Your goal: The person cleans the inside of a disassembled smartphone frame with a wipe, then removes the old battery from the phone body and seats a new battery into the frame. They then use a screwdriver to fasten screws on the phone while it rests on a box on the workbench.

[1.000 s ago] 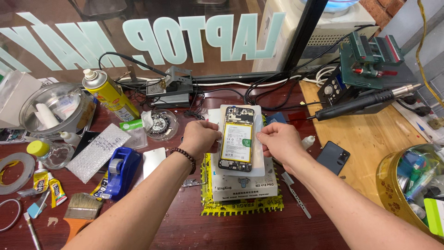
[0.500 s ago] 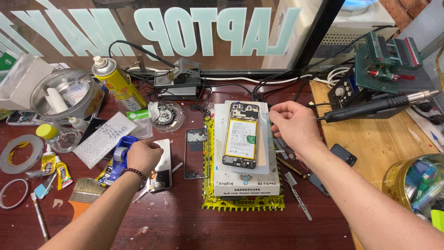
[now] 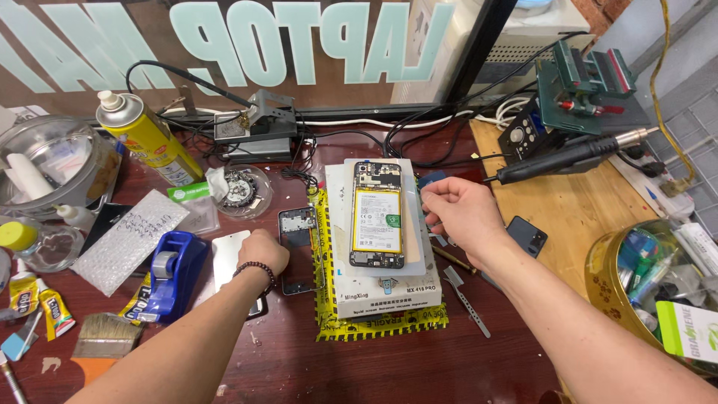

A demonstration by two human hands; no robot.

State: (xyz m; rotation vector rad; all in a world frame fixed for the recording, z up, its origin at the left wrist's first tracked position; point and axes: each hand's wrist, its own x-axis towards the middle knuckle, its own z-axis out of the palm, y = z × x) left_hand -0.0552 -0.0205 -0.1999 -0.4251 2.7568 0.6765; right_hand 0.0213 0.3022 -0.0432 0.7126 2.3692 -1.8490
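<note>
From my remote seat I log, left to right on the dark reddish wood bench (image 3: 224,366): a flat-bristled brush (image 3: 103,337) with an orange handle; a crinkly sheet of clear bubble wrap (image 3: 133,238); a glossy blue plastic tape dispenser (image 3: 173,273); a yellow metal spray can (image 3: 146,138) lying tilted, nozzle toward the upper left. My left hand (image 3: 262,253) is curled loosely, knuckles up, a dark beaded bracelet (image 3: 258,268) at the wrist; its fingers rest on a thin silvery rectangular plate (image 3: 228,254) and lie just beside a dark phone frame (image 3: 298,247) lying flat. What it grips, if anything, I cannot tell. Next, a white slab-shaped heating pad (image 3: 378,288) stands on a yellow-and-black striped mat (image 3: 381,323). On a pale grey sheet atop the pad lies the opened phone (image 3: 377,215), back off, smooth white-and-yellow battery exposed; its long axis runs away from me, camera end pointing to the far glass wall. My right hand (image 3: 464,213) hovers at the pad's right edge, fingers bent into a narrow half-fist, thumb against forefinger; whether it pinches something I cannot tell. It does not touch the phone. Right of it: slim metal tweezers (image 3: 465,301), a small dark square part (image 3: 528,235) on a pale wooden board (image 3: 583,209), a black hot-air wand (image 3: 565,161) lying crosswise, and a gold-rimmed round tin (image 3: 607,273).
</note>
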